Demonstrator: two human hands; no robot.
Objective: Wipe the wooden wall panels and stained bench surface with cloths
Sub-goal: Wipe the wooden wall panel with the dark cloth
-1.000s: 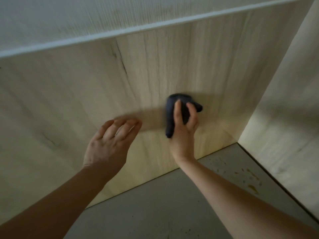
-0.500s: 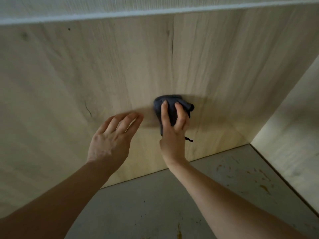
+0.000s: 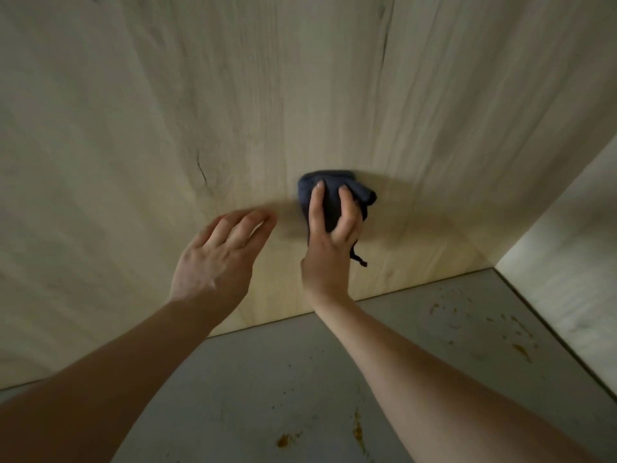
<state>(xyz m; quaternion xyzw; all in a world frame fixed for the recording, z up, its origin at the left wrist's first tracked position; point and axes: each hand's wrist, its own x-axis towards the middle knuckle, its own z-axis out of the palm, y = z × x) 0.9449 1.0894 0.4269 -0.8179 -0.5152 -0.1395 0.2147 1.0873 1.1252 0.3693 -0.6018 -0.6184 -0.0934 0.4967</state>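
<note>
the grip of the right hand (image 3: 329, 259) is curled around a dark blue cloth (image 3: 329, 195), with the fingers (image 3: 315, 208) spread over its front, and it presses the bundle flat against the back wall panel (image 3: 233, 111), low on the wood, a little above the place where the panel meets the counter (image 3: 267, 379). the left hand (image 3: 217, 262) is just beside it, fingers straight and loose, holding nothing; i cannot tell if the tips touch the wood.

the cloth looks soft and light, it folds easily, and a small loose thread hangs under the hand. i think it is best to hold it as a bunched pad under the palm, so it does not slip out during a stroke.

the panel is pale wood with dark grain lines and looks smooth and stiff. a second side panel (image 3: 567, 245) stands at the right and makes a corner. the grey counter below has orange-brown stains (image 3: 359, 429), not yet wiped.
</note>
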